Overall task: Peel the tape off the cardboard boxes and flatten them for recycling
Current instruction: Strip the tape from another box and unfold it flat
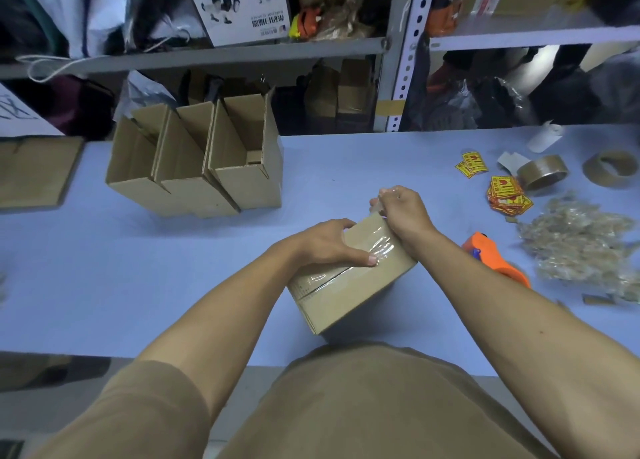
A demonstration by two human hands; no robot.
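Note:
A small closed cardboard box (pixel 349 285) sits on the blue table in front of me, its top seam covered with clear tape (pixel 375 247). My left hand (pixel 329 245) grips the box's top left edge, thumb lying across the taped seam. At the box's far corner my right hand (pixel 401 212) pinches a lifted strip of the clear tape between curled fingers. Three open empty cardboard boxes (pixel 197 160) stand side by side at the back left.
An orange tape dispenser (pixel 491 256) lies just right of my right forearm. Further right lie a heap of crumpled peeled tape (pixel 581 247), yellow-red stickers (pixel 507 195) and two brown tape rolls (pixel 542 171). Flat cardboard (pixel 34 171) lies far left. Metal shelving (pixel 394 53) stands behind the table.

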